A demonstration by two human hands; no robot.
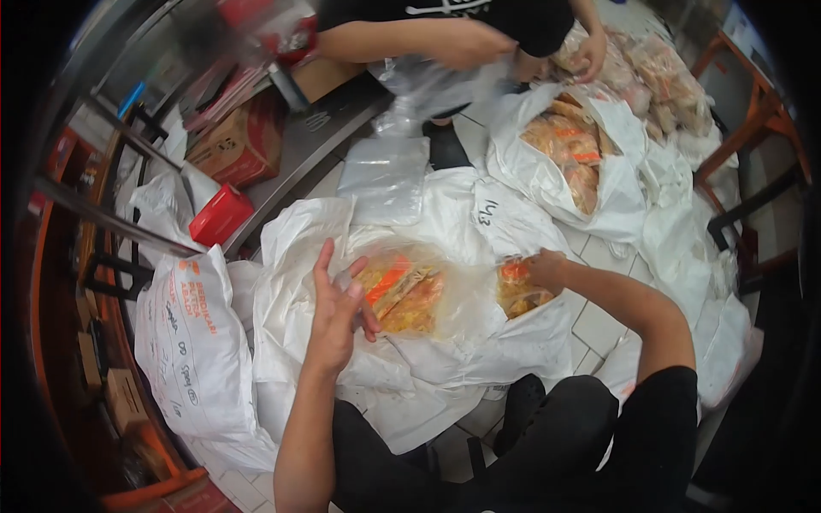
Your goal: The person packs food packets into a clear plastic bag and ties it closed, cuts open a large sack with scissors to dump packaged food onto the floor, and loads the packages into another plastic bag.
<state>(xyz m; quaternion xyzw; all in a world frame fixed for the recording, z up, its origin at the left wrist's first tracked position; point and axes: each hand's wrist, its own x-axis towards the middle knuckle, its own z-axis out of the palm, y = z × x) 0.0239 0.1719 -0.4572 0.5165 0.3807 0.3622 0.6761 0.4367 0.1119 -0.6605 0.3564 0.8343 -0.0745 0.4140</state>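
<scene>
Fingers, left hand (336, 318): spread, released, nine o'clock of clear bag (469, 291).
Right hand (546, 272): at packets (516, 299), three o'clock; can't tell grip.
Spill: loose bag mouth could slump.

I see a black sleeve (671, 419) stopping short near the right elbow (678, 336); the left hand (339, 316) and right hand (547, 268) are bare. Dark trousers (560, 432) cover the legs, and the dark footwear (519, 406) is too shadowed to make out.

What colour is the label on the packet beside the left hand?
The label is bright orange; head view.
</scene>
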